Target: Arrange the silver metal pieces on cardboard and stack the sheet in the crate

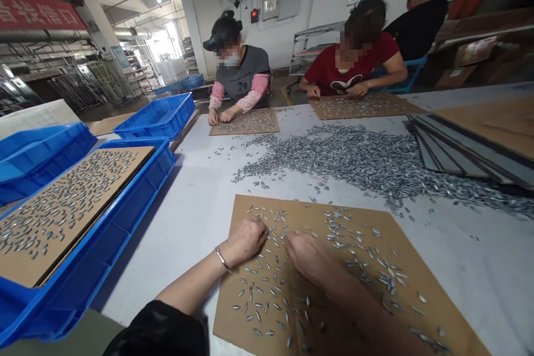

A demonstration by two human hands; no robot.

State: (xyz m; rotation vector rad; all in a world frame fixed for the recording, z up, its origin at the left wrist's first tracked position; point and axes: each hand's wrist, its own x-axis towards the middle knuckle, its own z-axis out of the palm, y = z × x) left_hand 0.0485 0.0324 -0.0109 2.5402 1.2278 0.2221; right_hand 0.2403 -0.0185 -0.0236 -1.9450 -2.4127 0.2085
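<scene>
Many small metal pieces [277, 306] lie spread on cardboard [229, 322] beneath the left hand [246, 238] and right hand [312, 256], probably to keep them separate, each grip's fingers bunched, whether around a piece I cannot tell.

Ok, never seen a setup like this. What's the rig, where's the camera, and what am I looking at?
No robot: these are a person's bare hands. The single picture comes from a camera on that person's head, looking forward and down.

The left hand, with a bracelet on its wrist, and the right hand are both over a cardboard sheet scattered with small silvery pieces. Fingers are bunched; whether either grip has a piece can't be seen.

Beyond lies a big heap of similar pieces on the pale table. At left, a blue tray holds more loaded cardboard. Across the table, two other people work at their own sheets.
</scene>
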